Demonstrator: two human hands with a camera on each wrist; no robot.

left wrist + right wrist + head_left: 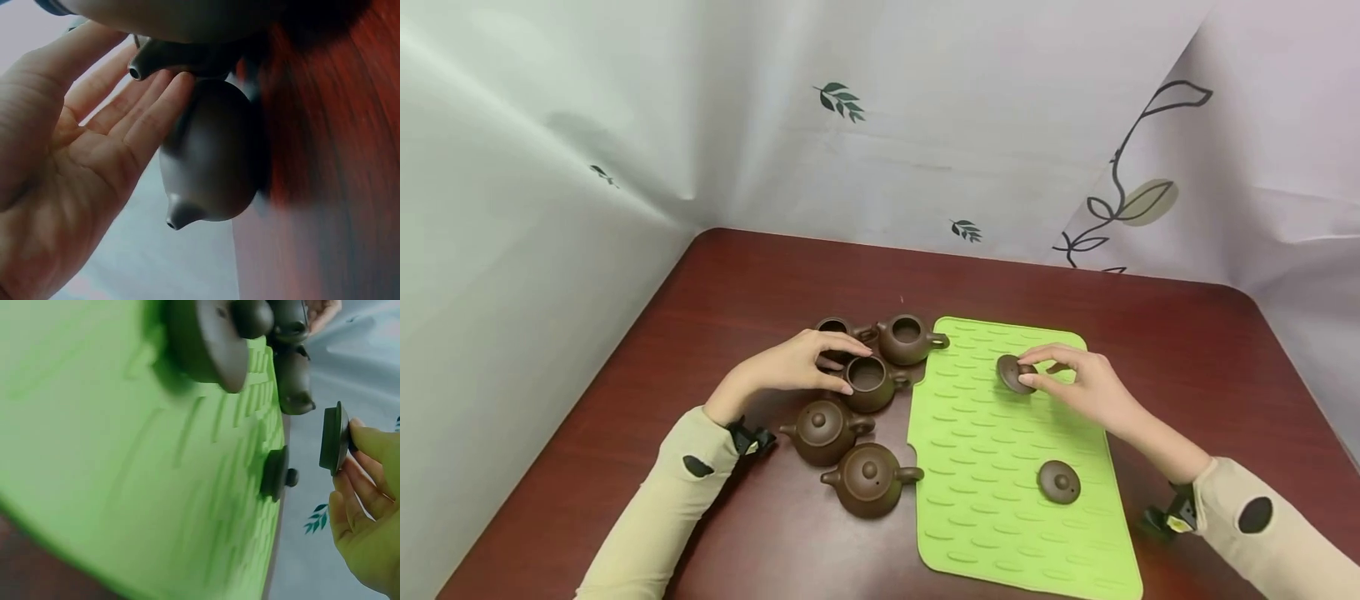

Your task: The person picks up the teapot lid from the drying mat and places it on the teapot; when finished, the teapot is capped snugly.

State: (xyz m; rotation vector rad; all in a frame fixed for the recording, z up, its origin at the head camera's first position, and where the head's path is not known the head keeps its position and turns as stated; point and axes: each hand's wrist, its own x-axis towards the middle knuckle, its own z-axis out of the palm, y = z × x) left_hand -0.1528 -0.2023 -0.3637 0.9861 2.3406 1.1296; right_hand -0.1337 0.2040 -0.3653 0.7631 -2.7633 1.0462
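White sheeting [895, 158] with leaf prints stands behind a red-brown table [745, 283]. The right hand [1090, 385] is narrow: thumb and fingertips pinch a brown lid [331, 440] by its knob, raised above the green mat [992, 517]. The left hand [792, 362] is half spread, thumb and forefinger set round an open teapot [871, 400]; firmness of grip cannot be told. The mat lies flat beside the teapots. On it rest a near lid [1059, 482] and a far lid [273, 475], knobs up. Behind the open teapot stand a rear-left pot [835, 325], partly blocked by the left hand, and a rear-right pot [906, 343], its handle over the mat's edge. Two lidded teapots [868, 492] stand in front.
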